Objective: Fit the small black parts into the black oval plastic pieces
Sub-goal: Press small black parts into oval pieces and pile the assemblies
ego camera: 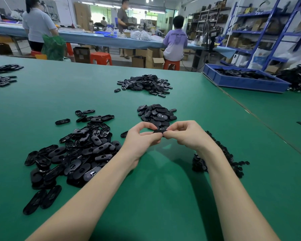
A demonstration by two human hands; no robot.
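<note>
Both hands meet over the green table (146, 197), pinching one black oval piece (159, 131) between them: the left hand (142, 136) curls its thumb and fingers around the near end, the right hand (184, 134) nips the other end with thumb and forefinger, so the piece hangs level just above the table, held at both ends, probably so the fingertips can press against each other. Whether a small part is already seated in it cannot be told; the fingers hide the middle. The likely step is the press-fit itself, with the piece steadied by one hand while the other pushes. Just beyond the hands sits a tidy heap of ovals (157, 115), closed faces up, which reads as the finished stack, placed within easy reach for dropping off. To the left sprawls a larger pile of open shells (73, 153), hollow sides showing, seemingly the supply still to be done. Under the right forearm lies a dark mound of small parts (221, 153), close to the hand that would pick them. Farther back rests another heap (144, 84), and a blue bin (245, 82) of black pieces stands at the far right edge. Other workers stand and sit at a long bench behind.
</note>
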